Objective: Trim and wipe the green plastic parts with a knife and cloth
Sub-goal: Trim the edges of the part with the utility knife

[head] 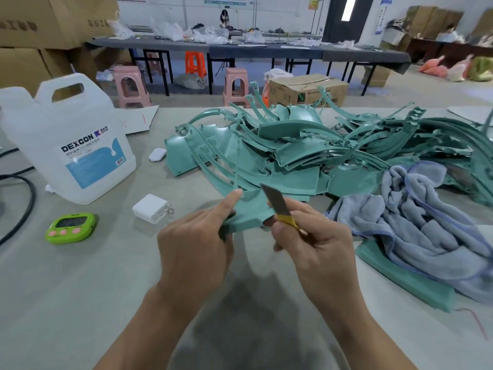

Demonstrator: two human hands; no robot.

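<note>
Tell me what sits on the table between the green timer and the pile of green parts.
In the head view, a white charger block lies on the table between the green timer and the pile of green parts; the rest is bare.

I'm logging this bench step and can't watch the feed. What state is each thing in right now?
Left hand: gripping the green part, raised off the table.
Right hand: holding the knife, blade extended, on the part.
Cloth: crumpled, lying unused over other green pieces.
Pile of parts: heaped loosely.
Jug: upright; cap hidden.
Timer: lying flat, display unreadable.
</note>
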